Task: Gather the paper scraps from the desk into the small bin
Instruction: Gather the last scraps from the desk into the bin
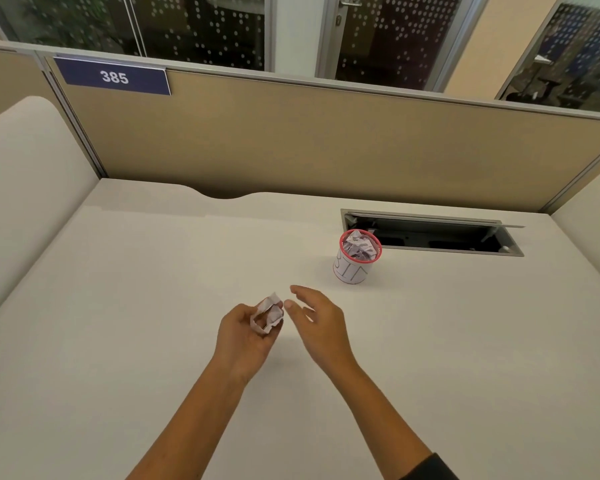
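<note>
A crumpled white paper scrap (269,312) sits in the curled fingers of my left hand (243,336), a little above the middle of the desk. My right hand (317,318) hovers just to its right, fingers spread and holding nothing, thumb tip close to the scrap. The small bin (352,270), a white cup with a red rim and "BIN" written on its side, stands upright farther back and to the right. Crumpled paper (361,245) fills it up to the rim.
An open cable hatch (437,235) with a dark recess lies in the desk right behind the bin. Beige partition walls (291,140) close off the back, with padded side panels left and right. A sign (113,77) reading 385 hangs on the partition's upper left.
</note>
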